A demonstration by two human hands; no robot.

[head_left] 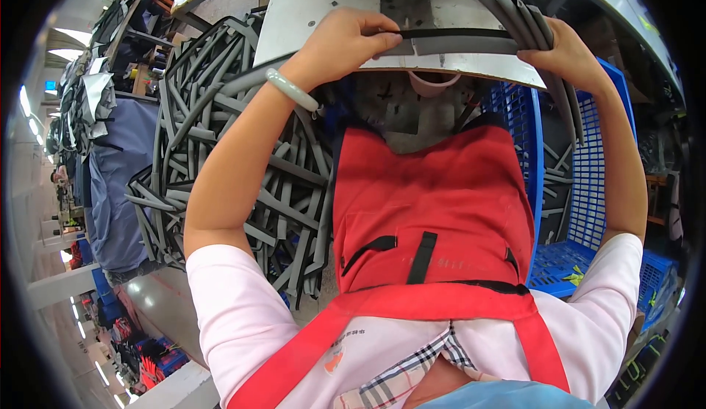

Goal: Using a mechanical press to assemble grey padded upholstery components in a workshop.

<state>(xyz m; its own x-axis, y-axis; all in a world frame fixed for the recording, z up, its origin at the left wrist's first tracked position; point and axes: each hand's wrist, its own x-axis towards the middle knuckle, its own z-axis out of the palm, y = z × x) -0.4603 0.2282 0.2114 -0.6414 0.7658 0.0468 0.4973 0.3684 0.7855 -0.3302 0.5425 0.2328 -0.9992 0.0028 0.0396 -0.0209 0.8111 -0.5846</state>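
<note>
My left hand (pixel 342 47) pinches a grey foam strip (pixel 463 44) with a black edge between thumb and fingers. The strip lies straight along the front edge of the white table (pixel 309 12) and reaches across to my right hand. A grey length also trails from my left wrist toward the floor pile. My right hand (pixel 566 55) is closed round several grey strips (pixel 515 18), which stick up past the fingers and hang down below the hand. Where the stretched strip meets the right hand, the bundle partly hides it.
A large heap of grey and black strips (pixel 287 203) lies at my left. On my right stands a blue plastic crate (pixel 535 166) with strips inside. Small black scraps dot the table. Under its edge sits a pink bucket (pixel 434 85). A red apron (pixel 434 203) covers my lap.
</note>
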